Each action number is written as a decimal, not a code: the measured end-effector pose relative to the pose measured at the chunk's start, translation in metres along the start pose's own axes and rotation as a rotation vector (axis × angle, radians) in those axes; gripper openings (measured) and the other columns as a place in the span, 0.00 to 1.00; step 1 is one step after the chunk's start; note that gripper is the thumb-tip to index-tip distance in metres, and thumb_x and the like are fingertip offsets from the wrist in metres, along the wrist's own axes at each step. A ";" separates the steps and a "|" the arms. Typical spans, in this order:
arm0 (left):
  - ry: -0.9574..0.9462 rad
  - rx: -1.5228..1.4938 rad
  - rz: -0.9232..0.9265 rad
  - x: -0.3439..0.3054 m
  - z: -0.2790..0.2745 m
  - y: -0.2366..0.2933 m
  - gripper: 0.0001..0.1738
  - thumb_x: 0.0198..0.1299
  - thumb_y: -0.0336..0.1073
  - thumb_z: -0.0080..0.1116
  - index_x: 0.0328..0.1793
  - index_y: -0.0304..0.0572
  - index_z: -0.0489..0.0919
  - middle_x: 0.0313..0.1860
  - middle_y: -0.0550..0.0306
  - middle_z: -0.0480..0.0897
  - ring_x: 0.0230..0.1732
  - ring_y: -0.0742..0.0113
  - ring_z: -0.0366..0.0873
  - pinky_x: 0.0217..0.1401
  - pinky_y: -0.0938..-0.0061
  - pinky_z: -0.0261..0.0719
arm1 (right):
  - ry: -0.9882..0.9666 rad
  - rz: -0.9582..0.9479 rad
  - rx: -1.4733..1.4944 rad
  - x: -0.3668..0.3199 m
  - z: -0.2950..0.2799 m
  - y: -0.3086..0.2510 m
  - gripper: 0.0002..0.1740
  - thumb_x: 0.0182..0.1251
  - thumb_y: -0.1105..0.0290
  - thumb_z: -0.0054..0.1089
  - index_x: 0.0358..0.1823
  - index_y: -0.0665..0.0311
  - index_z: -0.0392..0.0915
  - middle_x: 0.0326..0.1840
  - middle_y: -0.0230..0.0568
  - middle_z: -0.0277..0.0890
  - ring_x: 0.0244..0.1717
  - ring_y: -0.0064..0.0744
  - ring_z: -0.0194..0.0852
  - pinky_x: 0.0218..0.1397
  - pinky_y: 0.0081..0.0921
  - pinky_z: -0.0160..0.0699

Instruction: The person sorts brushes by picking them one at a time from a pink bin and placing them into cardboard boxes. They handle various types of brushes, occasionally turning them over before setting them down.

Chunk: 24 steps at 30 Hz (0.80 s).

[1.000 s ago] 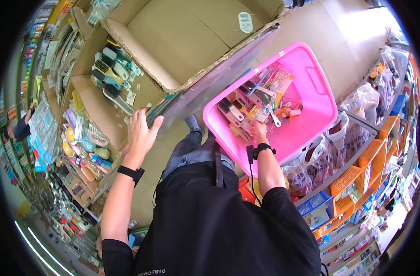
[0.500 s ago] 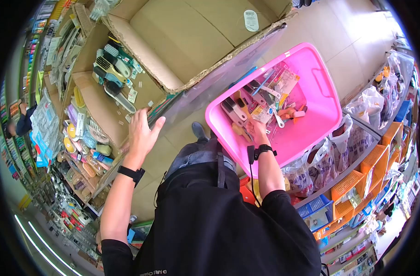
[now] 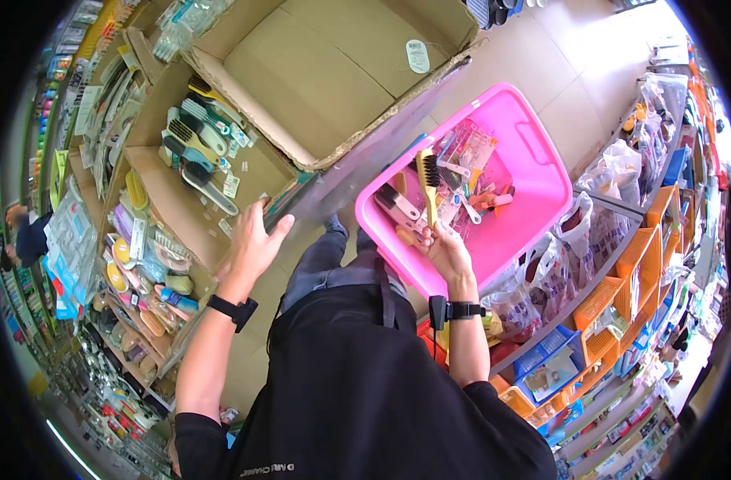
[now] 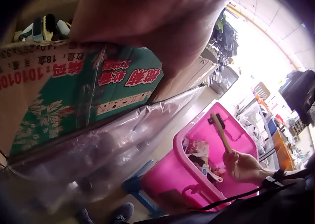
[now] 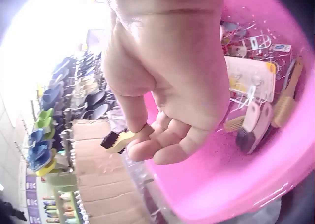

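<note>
My right hand (image 3: 452, 256) holds a wooden-handled scrub brush (image 3: 430, 192) by its handle end, over the near side of a pink plastic tub (image 3: 541, 210). The brush's dark bristles show in the left wrist view, its head raised above the tub rim (image 4: 180, 148). Inside the tub lie more brushes (image 3: 397, 206), wire racks and packaged goods. My left hand (image 3: 252, 246) rests at the edge of an open cardboard box (image 3: 263, 170), thumb spread from the fingers. Several brushes (image 3: 191, 144) with light handles lie in that box.
A larger cardboard box (image 3: 333, 72) stands at the front. At the left are shelves with assorted brushes (image 3: 145, 308). Plastic bags (image 3: 569, 244) and orange baskets (image 3: 625, 284) line the right. Below the tub stands a blue stool (image 4: 140, 184).
My right hand has come up out of the tub with the brush, whose bristled head now points away from me. My left hand has stayed at the box edge.
</note>
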State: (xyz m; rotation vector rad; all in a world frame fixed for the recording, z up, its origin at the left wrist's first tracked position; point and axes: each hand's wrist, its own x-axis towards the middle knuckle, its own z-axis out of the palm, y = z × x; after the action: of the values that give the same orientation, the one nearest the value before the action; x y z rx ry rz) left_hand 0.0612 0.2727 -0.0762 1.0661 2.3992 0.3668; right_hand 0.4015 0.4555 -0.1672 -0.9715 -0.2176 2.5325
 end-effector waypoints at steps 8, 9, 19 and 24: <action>-0.189 -0.668 0.224 -0.014 -0.042 0.044 0.35 0.66 0.47 0.64 0.72 0.34 0.66 0.62 0.49 0.77 0.63 0.59 0.75 0.67 0.66 0.71 | -0.190 0.014 -0.347 -0.014 0.143 0.021 0.13 0.74 0.67 0.59 0.53 0.65 0.72 0.42 0.45 0.82 0.40 0.26 0.81 0.47 0.22 0.80; -0.299 -0.827 0.197 -0.014 -0.041 0.045 0.33 0.68 0.44 0.62 0.72 0.35 0.66 0.62 0.51 0.77 0.61 0.63 0.75 0.67 0.68 0.72 | -0.183 0.025 -0.407 -0.013 0.159 0.028 0.13 0.74 0.67 0.58 0.54 0.65 0.72 0.42 0.44 0.82 0.39 0.25 0.80 0.47 0.21 0.80; -0.289 -1.249 -0.143 0.028 -0.061 -0.025 0.16 0.73 0.44 0.55 0.49 0.37 0.79 0.41 0.58 0.84 0.40 0.74 0.82 0.44 0.78 0.80 | -0.188 -0.008 -0.966 0.019 0.247 0.097 0.22 0.77 0.62 0.55 0.64 0.70 0.69 0.47 0.42 0.82 0.43 0.23 0.78 0.50 0.21 0.77; -0.228 -0.981 -0.288 0.075 -0.064 -0.121 0.17 0.72 0.48 0.55 0.43 0.40 0.78 0.34 0.59 0.86 0.31 0.73 0.84 0.31 0.79 0.79 | -0.121 -0.026 -1.074 0.022 0.251 0.098 0.22 0.78 0.59 0.52 0.62 0.69 0.73 0.48 0.40 0.82 0.44 0.22 0.78 0.50 0.22 0.78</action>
State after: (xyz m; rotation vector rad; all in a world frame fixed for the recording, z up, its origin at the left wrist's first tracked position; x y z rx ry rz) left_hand -0.0905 0.2462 -0.0975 0.2845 1.7472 1.0892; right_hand 0.1875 0.3780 -0.0222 -1.1024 -1.7154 2.3706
